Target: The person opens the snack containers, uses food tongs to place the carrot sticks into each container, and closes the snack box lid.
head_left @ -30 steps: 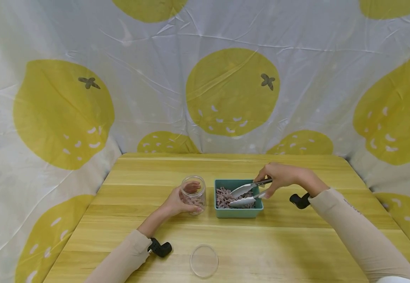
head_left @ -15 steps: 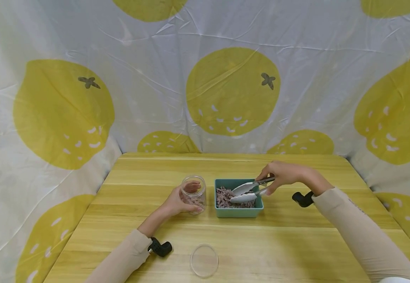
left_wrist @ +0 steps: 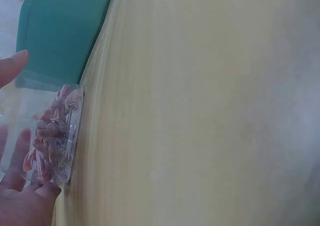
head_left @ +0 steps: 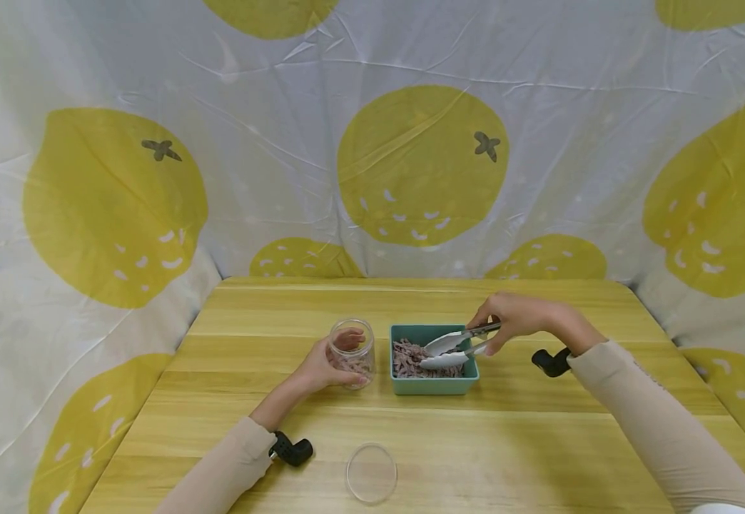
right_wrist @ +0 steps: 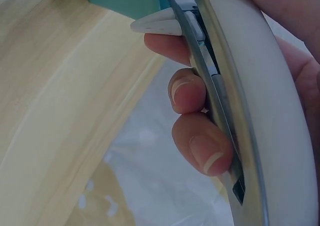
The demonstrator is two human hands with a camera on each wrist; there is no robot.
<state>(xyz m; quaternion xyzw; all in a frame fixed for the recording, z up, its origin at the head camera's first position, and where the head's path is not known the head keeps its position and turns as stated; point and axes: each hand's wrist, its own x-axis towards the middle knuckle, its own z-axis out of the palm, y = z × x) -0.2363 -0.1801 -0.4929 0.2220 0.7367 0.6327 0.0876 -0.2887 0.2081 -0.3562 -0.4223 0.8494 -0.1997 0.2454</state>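
Observation:
My left hand (head_left: 316,368) grips a clear round jar (head_left: 361,365) standing on the table, thumb on the near side and fingers behind. Pinkish shreds (left_wrist: 50,131) lie in the jar's bottom in the left wrist view. To its right is a teal rectangular box (head_left: 433,387) with more pinkish-brown shreds (head_left: 406,357). My right hand (head_left: 515,314) holds a pair of tongs (head_left: 443,360) at the box's right rim. The tongs' white tips reach in among the shreds, a small gap between their arms; whether they pinch any shreds cannot be told.
A clear round disc like a lid (head_left: 372,473) lies near the table's front edge. The wooden table (head_left: 507,442) backs onto a lemon-print cloth (head_left: 270,178), which also hangs at both sides. Each wrist carries a black camera mount (head_left: 292,450).
The right hand and tongs have shifted slightly to the right, and the tongs' arms have drawn closer together. The left hand, jar, box and disc stay where they were.

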